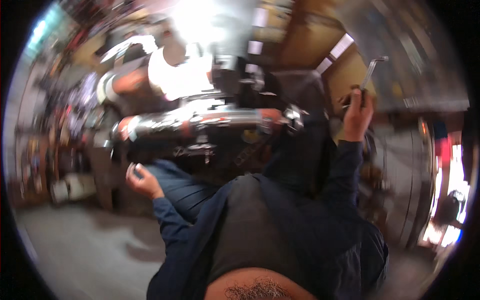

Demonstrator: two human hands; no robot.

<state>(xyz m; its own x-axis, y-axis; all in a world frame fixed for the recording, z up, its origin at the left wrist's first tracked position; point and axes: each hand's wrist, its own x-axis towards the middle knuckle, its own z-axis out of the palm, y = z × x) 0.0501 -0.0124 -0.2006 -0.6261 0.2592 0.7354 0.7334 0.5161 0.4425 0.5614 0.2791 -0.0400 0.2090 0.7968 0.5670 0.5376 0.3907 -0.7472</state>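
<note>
Raised at the right, my right hand (pixel 357 120) is closed around an offset wrench (pixel 370 73), whose bent end points up and away. My left hand (pixel 144 183) is held low by my left knee, with loosely bent fingers apart and nothing visible in it. Before my knees lies a long cylindrical machine part (pixel 200 123), dark and shiny with reddish patches and metal fittings. Neither hand touches it. Motion blur hides its finer details.
A bright glare falls on pale equipment (pixel 172 75) behind the cylinder. Blurred clutter and a white canister-like object (pixel 77 187) are at the left. A grey metal surface (pixel 415 60) and brown cardboard-like panels (pixel 305 37) stand at the far right. Grey floor (pixel 95 240) shows lower left.
</note>
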